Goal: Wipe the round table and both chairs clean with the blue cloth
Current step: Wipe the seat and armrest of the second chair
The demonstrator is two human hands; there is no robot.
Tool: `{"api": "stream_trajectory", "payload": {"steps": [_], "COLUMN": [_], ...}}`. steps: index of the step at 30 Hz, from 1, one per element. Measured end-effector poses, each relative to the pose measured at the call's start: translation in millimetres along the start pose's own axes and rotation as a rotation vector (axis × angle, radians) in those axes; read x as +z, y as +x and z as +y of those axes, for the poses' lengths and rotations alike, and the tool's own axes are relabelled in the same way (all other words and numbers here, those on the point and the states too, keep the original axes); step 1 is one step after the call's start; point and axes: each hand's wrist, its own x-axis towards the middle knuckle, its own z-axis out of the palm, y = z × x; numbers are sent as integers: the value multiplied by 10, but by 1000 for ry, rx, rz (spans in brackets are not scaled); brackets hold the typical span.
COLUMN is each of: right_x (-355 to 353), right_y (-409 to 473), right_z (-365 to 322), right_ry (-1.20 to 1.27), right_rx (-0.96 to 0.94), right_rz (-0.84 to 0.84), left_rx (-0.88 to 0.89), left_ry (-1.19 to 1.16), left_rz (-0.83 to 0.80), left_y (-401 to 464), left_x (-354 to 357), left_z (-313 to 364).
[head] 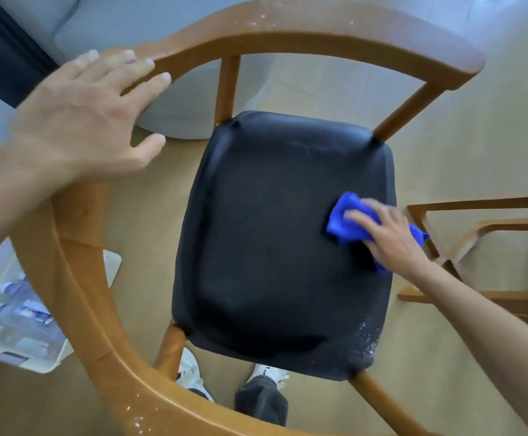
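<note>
Here the chair (105,325) fills nearly the whole view, its curved wooden rail sweeping round from the top to the bottom edge, with white specks on the rail at the top and again near the bottom. Inside the curve sits the dark padded seat (266,247), dusted with pale crumbs at its near right corner. To the right, the wooden frame of what may be the second chair (476,221) shows only in part; the round table I cannot make out for certain. A tray of plastic bottles (23,316) lies on the floor at lower left.

The left hand (80,121) lies flat with fingers spread and straight, resting on the rail's upper left stretch — steadying, not gripping. The right hand (388,234) presses down on the blue cloth (347,221), its fingers spread over the bunched fabric, at the seat's right edge.

By my judgement the seat is mid-wipe. The risk lies in direction: a stroke towards the seat's edge could sweep the crumbs onto the floor rather than gather them. The bunched cloth also covers little per pass, so the speckled corner and the rail could easily be missed.
</note>
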Motion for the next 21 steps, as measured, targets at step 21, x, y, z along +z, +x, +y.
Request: {"api": "stream_trajectory", "payload": {"steps": [21], "right_x": [-45], "right_y": [-550], "right_z": [280], "right_ry": [181], "right_rx": [358], "right_rz": [-46], "left_rx": [-6], "left_ry": [-86], "left_rz": [-6], "left_y": [26], "left_x": [189], "left_z": [-123]}}
